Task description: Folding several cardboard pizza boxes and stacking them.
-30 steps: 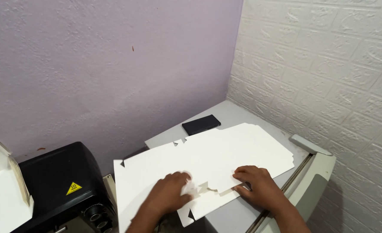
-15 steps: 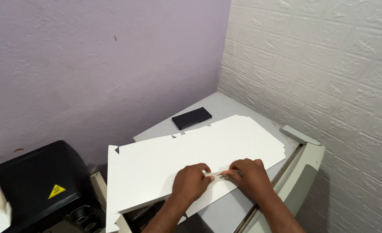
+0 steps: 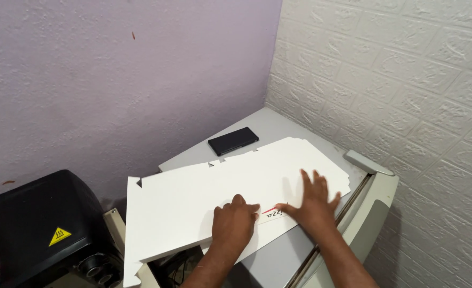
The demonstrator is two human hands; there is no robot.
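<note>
A grey work surface (image 3: 278,130) stood in the corner, a black machine (image 3: 36,218) just beside it at its left. Across the surface lay a flat white die-cut cardboard sheet (image 3: 193,192) (one edge folded over). The right hand (image 3: 313,202) pressed flat on it, fingers spread; the left hand (image 3: 235,223) pressed down curled, grasping nothing. A black phone (image 3: 233,141) lay beyond.

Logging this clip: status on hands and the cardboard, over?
Left hand curled, pressing white flat cardboard blank. Right hand spread flat on it. Black phone lies behind, clear of the sheet.
</note>
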